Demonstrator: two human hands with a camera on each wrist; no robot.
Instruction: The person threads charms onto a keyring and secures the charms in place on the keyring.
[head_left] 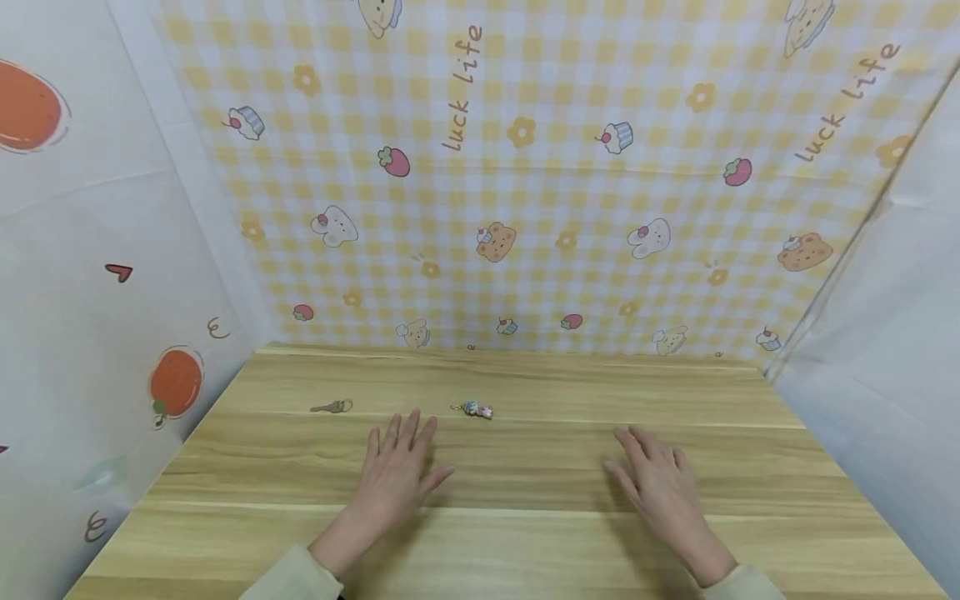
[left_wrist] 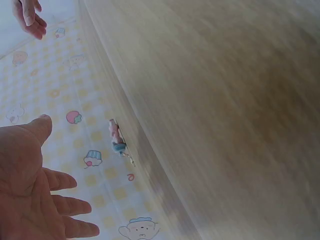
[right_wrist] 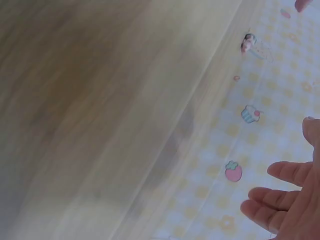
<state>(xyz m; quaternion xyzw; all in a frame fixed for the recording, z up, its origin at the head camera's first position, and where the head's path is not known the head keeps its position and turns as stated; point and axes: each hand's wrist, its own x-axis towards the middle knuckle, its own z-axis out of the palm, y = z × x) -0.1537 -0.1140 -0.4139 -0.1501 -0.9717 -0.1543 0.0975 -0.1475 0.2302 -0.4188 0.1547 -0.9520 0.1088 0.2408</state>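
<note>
A key [head_left: 330, 407] with a ring at one end lies on the left of the wooden table. Right of it lies a small charm [head_left: 477, 409], pink and blue-green with a gold clasp; the left wrist view shows this charm [left_wrist: 116, 137] closer. My left hand [head_left: 396, 471] hovers palm down between the two, fingers spread, holding nothing. Over the right part of the table is my right hand [head_left: 660, 487], its fingers loosely extended and nothing in its grasp. The charm [right_wrist: 248, 43] also shows near the top of the right wrist view.
The wooden table [head_left: 525, 542] meets a yellow checked cloth backdrop [head_left: 570, 192] with printed cartoons at its far edge. A white printed sheet [head_left: 97, 333] hangs on the left, and a plain white sheet [head_left: 885, 333] on the right.
</note>
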